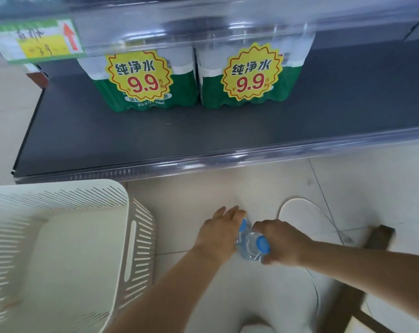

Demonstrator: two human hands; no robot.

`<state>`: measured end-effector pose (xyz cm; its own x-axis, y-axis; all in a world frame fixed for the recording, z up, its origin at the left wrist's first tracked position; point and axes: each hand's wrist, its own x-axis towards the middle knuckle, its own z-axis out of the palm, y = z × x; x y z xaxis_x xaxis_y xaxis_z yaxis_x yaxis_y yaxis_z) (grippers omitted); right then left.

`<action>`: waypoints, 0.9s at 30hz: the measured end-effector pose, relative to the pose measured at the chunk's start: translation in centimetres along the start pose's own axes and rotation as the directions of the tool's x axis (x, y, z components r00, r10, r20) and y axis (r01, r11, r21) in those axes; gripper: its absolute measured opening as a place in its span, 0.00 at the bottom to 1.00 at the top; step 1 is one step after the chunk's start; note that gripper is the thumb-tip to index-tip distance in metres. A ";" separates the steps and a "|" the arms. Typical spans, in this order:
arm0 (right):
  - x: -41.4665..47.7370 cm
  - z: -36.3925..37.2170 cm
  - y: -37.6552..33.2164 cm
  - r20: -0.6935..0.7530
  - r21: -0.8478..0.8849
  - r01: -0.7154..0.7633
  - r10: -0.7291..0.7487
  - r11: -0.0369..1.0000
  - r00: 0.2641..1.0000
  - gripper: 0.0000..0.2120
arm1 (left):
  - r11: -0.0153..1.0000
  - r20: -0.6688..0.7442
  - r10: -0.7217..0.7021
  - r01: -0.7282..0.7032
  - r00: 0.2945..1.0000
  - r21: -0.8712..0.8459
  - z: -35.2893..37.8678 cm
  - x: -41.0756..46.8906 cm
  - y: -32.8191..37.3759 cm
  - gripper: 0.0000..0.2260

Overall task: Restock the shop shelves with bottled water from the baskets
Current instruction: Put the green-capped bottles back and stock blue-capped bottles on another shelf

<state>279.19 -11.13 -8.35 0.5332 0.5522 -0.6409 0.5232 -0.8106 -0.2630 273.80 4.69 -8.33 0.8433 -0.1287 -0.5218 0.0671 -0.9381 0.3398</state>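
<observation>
Hands, right of basket point(137, 248): right hand point(281, 243) gripped one water bottle point(254, 247); left hand point(219, 233) lay against second bottle point(243, 226) — grip unclear. Risk — crowded bottles might slip before reaching shelf point(155, 140) beyond basket.

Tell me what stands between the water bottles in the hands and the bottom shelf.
Only the clear rail along the front edge of the bottom shelf, which the water bottles must clear. The two green multipacks stand at the back; the white basket sits off to the left.
</observation>
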 end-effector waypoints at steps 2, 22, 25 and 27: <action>0.1 -0.1 0.1 -0.013 -0.024 0.015 -0.016 1.000 1.000 0.23 | 1.000 -0.059 -0.014 0.013 0.998 -0.023 0.6 0.3 0.2 0.27; -3.3 -17.9 -7.9 -0.363 0.411 0.068 0.095 0.909 0.927 0.16 | 0.860 -0.477 -0.446 0.214 0.757 -0.463 -17.5 -11.2 -6.7 0.20; -5.5 -22.2 -10.8 -0.454 0.419 0.201 0.013 0.886 0.891 0.17 | 0.870 -0.566 -0.437 0.168 0.699 -0.464 -21.8 -13.8 -6.9 0.20; -7.1 -24.9 -12.5 -0.504 0.389 0.278 -0.050 0.878 0.862 0.17 | 0.899 -0.638 -0.405 0.158 0.654 -0.409 -24.5 -15.6 -6.5 0.20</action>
<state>285.44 -0.03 17.46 0.7688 0.6146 -0.1765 0.3487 -0.6343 -0.6899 273.23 20.67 16.79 0.8651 0.5011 0.0205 0.4113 -0.7322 0.5429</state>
